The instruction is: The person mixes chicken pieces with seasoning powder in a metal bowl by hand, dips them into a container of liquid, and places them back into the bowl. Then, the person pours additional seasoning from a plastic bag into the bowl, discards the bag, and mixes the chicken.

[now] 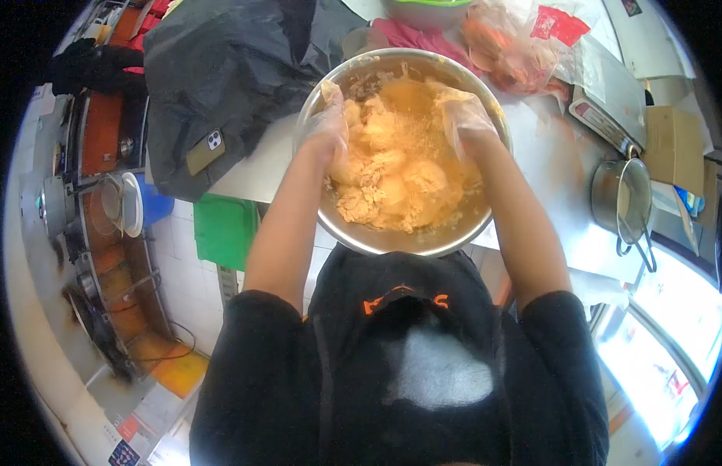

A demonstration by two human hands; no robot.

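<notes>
A large metal bowl holds lumpy pieces of food that look like raw meat, coated in orange-yellow flour or batter. Both of my hands wear clear plastic gloves and reach inside it. My left hand is along the left inner wall, open, its coated fingers stretched toward the far rim and touching the pieces. My right hand lies against the right side of the mix, open with fingers slightly bent. Loose orange powder fills the far part of the bowl. The undersides of both hands are hidden.
A black plastic sheet with a phone on it lies to the left. Bagged food, a scale and a metal pot stand to the right. Below left are a green bin and a blue bucket.
</notes>
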